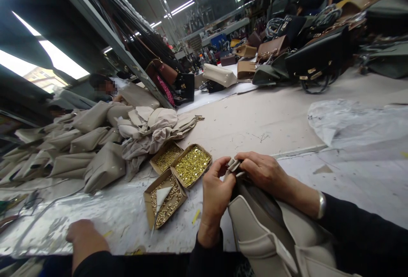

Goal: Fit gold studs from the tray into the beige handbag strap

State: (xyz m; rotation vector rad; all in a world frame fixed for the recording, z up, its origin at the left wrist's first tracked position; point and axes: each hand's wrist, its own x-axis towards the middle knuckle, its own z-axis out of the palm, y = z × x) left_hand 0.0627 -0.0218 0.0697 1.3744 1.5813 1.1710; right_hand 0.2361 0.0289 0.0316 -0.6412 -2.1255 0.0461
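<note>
Across the littered table [287,119], your left hand [216,196] and right hand [264,172] pinch a small strap tab [233,165] atop the beige bag [274,234]; it looks soft and light, so grip near the seam.

A cream leather bag [270,234] lies tilted at the table's near edge, its small strap tab [233,165] raised.
</note>
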